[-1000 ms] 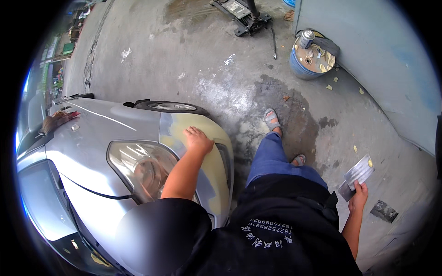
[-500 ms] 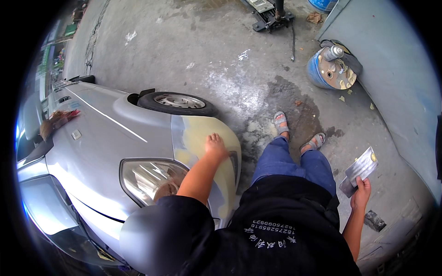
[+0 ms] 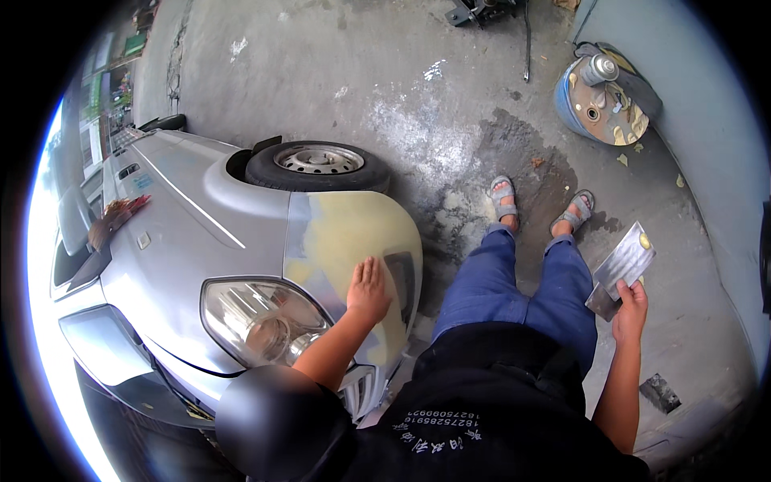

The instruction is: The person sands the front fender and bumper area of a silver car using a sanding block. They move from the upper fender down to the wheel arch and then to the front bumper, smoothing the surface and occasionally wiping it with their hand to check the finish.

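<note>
My left hand [image 3: 369, 294] lies flat on the bumper corner [image 3: 353, 225] of a silver car, fingers stretched out together. Smooth pale yellow filler covers that corner, with greyish patches along its edge. Beside the hand is the clear headlight [image 3: 261, 321]. Off to the right, well apart from the car, my right hand [image 3: 630, 309] grips a flat metal putty plate [image 3: 628, 259]. A dab of yellow putty [image 3: 645, 240] sits near its far corner. A darker piece [image 3: 601, 302] shows under the plate; whether it is separate I cannot tell.
A front wheel [image 3: 320, 159] stands beyond the bumper. A blue drum [image 3: 572, 100] with a spray can [image 3: 599, 70] on top is at the far right, against a grey panel [image 3: 707, 153]. A brush [image 3: 116, 218] rests on the hood. Black equipment [image 3: 479, 11] sits at the far edge.
My left hand has slid over the filler toward me and slightly left, its fingers now flatter. The right hand still holds the plate. The whole view has shifted a little.
</note>
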`<state>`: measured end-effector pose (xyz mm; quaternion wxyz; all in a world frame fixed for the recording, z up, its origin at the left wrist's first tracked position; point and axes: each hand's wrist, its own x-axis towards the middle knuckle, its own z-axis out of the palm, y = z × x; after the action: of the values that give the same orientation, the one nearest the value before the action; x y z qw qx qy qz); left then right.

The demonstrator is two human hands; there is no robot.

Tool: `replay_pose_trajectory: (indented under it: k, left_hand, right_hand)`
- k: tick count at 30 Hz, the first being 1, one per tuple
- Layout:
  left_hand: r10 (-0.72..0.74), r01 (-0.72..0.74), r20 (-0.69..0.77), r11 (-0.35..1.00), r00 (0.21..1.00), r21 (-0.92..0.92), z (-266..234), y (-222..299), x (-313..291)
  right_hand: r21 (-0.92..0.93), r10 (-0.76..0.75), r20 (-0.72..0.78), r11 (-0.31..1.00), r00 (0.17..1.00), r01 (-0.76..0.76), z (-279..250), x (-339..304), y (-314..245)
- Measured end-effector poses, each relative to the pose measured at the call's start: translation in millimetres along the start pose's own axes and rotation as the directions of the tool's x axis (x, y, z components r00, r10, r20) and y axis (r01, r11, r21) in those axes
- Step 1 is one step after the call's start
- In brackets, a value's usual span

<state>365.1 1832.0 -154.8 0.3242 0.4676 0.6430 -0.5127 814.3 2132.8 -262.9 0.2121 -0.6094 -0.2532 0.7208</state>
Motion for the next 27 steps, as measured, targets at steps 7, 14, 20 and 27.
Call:
replay_pose_trajectory:
  k: [7, 14, 20, 27]
  left_hand:
    - [-0.107, 0.106, -0.012, 0.992, 0.994, -0.066, -17, -28, 1]
    - [-0.286, 0.285, 0.017, 0.958, 0.958, 0.023, -11, -32, 79]
    - [-0.227, 0.228, 0.052, 0.974, 0.973, -0.008, -5, -33, 119]
    - [-0.282, 0.291, 0.173, 0.956, 0.944, -0.029, -12, -31, 146]
  right_hand:
    - [-0.036, 0.228, 0.112, 0.974, 0.967, -0.225, 22, 62, 88]
    - [-0.194, 0.348, 0.164, 0.929, 0.923, -0.316, 37, 83, 158]
    - [-0.164, 0.366, 0.134, 0.925, 0.921, -0.344, 31, 90, 189]
    - [-0.144, 0.371, 0.111, 0.924, 0.922, -0.355, 37, 94, 200]
